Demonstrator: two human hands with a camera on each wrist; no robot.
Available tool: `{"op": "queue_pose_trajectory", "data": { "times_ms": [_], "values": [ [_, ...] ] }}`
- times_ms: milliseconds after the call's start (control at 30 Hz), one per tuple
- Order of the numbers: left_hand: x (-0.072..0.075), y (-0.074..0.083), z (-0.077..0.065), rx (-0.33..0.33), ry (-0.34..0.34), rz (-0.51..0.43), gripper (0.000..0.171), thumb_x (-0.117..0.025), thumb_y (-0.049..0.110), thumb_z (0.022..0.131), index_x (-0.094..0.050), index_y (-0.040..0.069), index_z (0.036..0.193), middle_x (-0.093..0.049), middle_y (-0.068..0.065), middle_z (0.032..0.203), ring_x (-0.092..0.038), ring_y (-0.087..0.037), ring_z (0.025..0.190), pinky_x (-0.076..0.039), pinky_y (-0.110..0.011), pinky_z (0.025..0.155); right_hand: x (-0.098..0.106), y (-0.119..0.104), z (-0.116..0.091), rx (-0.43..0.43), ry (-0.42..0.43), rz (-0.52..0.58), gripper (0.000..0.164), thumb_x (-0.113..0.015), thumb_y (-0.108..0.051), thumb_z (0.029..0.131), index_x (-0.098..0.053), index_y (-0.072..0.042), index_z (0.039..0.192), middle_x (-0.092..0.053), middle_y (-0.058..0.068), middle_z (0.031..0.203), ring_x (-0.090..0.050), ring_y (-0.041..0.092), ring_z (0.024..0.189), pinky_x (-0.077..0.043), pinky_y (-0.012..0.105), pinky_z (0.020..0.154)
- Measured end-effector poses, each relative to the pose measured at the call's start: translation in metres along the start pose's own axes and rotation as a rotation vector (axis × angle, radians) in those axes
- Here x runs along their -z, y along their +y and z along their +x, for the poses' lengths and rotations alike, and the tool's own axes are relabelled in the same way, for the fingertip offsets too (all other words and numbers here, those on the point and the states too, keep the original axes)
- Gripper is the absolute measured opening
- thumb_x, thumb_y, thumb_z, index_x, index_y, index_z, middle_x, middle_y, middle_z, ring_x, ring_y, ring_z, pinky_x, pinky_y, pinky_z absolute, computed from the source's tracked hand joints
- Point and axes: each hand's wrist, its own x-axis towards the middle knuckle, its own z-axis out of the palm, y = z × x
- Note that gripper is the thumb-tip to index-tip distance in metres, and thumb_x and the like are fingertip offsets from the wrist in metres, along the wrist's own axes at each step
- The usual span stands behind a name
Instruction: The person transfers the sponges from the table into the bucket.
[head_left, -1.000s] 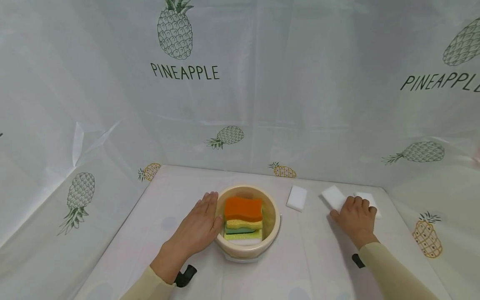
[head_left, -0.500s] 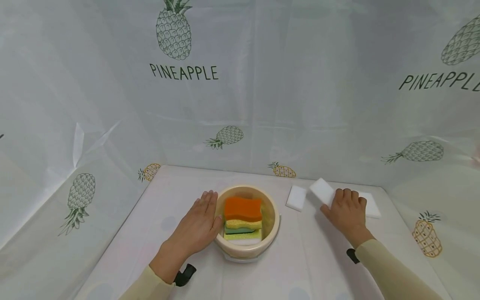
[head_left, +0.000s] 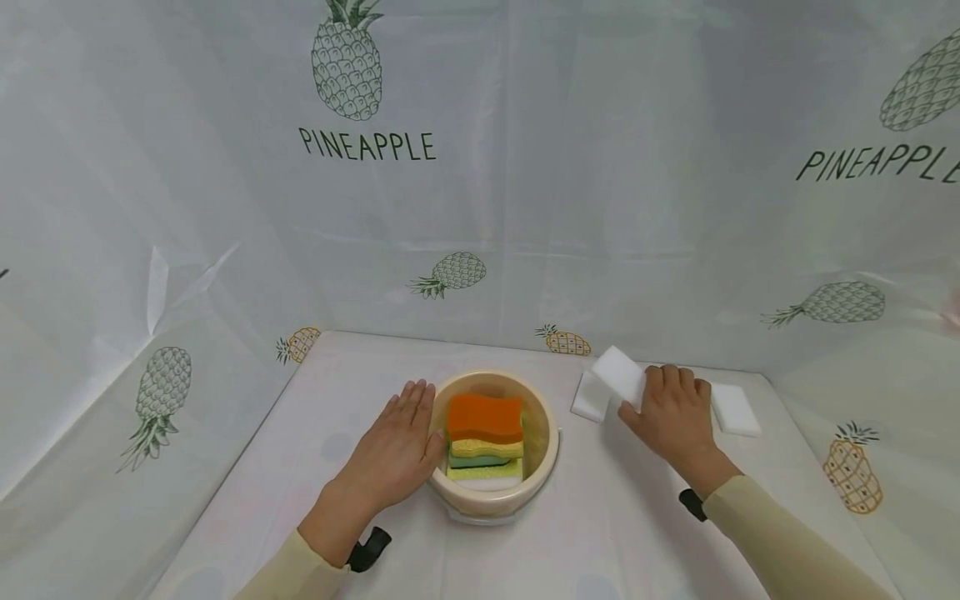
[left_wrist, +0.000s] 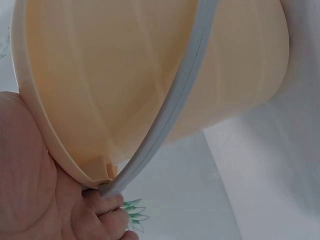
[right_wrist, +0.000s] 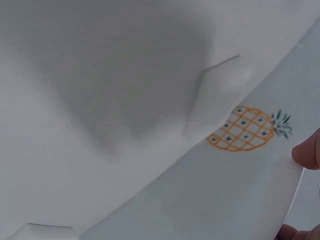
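A cream bucket (head_left: 491,502) holds a stack of sponges, with an orange sponge (head_left: 485,418) on top and yellow, green and white layers under it. My left hand (head_left: 396,446) lies against the bucket's left rim, fingers straight. In the left wrist view the palm touches the rim, and the fingertips are by the end of the grey handle (left_wrist: 170,107). To the bucket's right, my right hand (head_left: 672,418) pinches a white sponge (head_left: 619,373) between thumb and fingers, raised over the table. The right wrist view shows the thumb (right_wrist: 307,152) at the sponge's edge.
One white sponge (head_left: 587,400) lies on the table right of the bucket, partly covered by the held one. Another white sponge (head_left: 737,410) lies farther right. A pineapple-print sheet (head_left: 600,208) rises behind the table's far edge.
My right hand has lifted the white sponge off the table and moved it left toward the bucket, partly over the sponge lying there. The left hand and bucket stay in place.
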Motion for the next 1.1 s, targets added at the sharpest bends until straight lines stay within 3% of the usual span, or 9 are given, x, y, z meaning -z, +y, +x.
{"op": "queue_pose_trajectory", "data": {
  "times_ms": [400, 767, 867, 1100],
  "values": [
    [0.0, 0.0, 0.0, -0.002, -0.004, -0.008, 0.069, -0.045, 0.036, 0.111, -0.029, -0.006, 0.163, -0.031, -0.024, 0.17, -0.025, -0.038, 0.161, -0.023, -0.053, 0.132, 0.028, -0.037, 0.009, 0.159, 0.097, 0.02, 0.061, -0.077, -0.036, 0.078, -0.057, 0.011, 0.111, -0.062, 0.027, 0.098, -0.056, 0.046, 0.091, -0.047, 0.064, 0.08],
    [-0.001, 0.0, 0.0, 0.006, -0.004, -0.01, 0.07, -0.046, 0.037, 0.111, -0.028, -0.005, 0.164, -0.03, -0.023, 0.171, -0.025, -0.037, 0.161, -0.022, -0.052, 0.132, 0.059, -0.084, 0.017, 0.218, 0.134, 0.13, 0.06, -0.078, -0.037, 0.077, -0.06, 0.007, 0.114, -0.065, 0.024, 0.106, -0.057, 0.043, 0.096, -0.045, 0.057, 0.079],
    [-0.001, 0.0, 0.0, 0.01, -0.007, -0.015, 0.07, -0.045, 0.037, 0.111, -0.028, -0.005, 0.164, -0.029, -0.022, 0.171, -0.024, -0.037, 0.162, -0.022, -0.052, 0.132, 0.067, -0.098, 0.016, 0.24, 0.116, 0.17, 0.06, -0.078, -0.037, 0.078, -0.061, 0.005, 0.116, -0.064, 0.022, 0.108, -0.056, 0.041, 0.098, -0.043, 0.054, 0.081],
    [-0.002, -0.001, 0.001, 0.006, -0.009, -0.026, 0.069, -0.044, 0.036, 0.111, -0.027, -0.005, 0.164, -0.029, -0.022, 0.171, -0.024, -0.038, 0.161, -0.022, -0.052, 0.132, 0.077, -0.129, 0.01, 0.324, -0.018, 0.2, 0.057, -0.077, -0.038, 0.082, -0.059, -0.001, 0.123, -0.061, 0.015, 0.115, -0.054, 0.035, 0.106, -0.043, 0.05, 0.088]
  ]
}}
